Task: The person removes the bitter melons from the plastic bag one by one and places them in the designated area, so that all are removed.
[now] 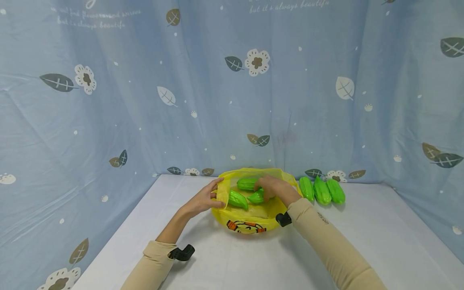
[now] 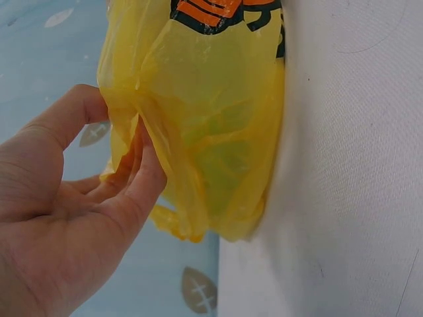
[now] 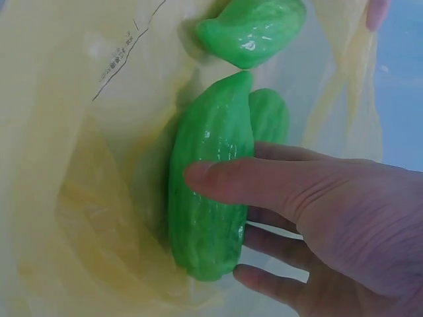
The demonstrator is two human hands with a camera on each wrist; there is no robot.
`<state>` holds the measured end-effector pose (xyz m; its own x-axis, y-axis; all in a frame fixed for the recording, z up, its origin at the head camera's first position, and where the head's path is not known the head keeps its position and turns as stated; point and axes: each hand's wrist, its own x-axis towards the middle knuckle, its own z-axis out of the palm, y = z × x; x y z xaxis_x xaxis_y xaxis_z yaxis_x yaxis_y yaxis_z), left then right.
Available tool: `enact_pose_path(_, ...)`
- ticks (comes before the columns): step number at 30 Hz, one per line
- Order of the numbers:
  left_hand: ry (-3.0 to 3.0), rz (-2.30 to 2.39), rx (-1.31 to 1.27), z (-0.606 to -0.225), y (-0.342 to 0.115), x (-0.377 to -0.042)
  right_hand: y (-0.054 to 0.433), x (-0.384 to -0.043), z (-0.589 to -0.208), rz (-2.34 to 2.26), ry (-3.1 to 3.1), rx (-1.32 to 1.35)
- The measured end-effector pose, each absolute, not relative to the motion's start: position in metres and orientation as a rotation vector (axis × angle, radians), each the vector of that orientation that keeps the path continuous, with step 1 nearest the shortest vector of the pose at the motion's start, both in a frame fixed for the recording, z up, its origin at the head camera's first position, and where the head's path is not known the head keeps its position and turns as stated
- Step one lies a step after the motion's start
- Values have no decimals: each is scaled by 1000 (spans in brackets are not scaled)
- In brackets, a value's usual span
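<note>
Green gourds (image 1: 322, 191) stand out on a white table (image 1: 232, 262), three side by side near its far edge, to the right of an open yellow bag (image 1: 222, 217), and three more inside that bag. Pale blue cloth (image 1: 203, 100) hangs behind and along both sides, creased in places and printed with leaves, flowers and, high up, white lettering. All the gourds are bright green and glossy, long and plump with lengthwise ridges; some taper to a point. Orange-and-black printing marks the bag's near wall, and its thin plastic is see-through enough to show a green shape.

Inside the bag, the right hand (image 1: 273, 187) holds one gourd (image 3: 208, 178), thumb laid across it and fingers along its far side; the other two lie just beside it. At the bag's left rim, the left hand (image 1: 203, 199) pinches the plastic between its digits.
</note>
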<state>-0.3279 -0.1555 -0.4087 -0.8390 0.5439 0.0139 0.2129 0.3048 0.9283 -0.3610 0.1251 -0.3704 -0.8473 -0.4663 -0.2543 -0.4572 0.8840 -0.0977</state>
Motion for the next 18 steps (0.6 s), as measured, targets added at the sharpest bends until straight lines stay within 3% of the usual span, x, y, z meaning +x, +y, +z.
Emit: enact_pose_path(18,2274,1552,690,-409,-155,-327,127,-357,-370,-92,2766,-660)
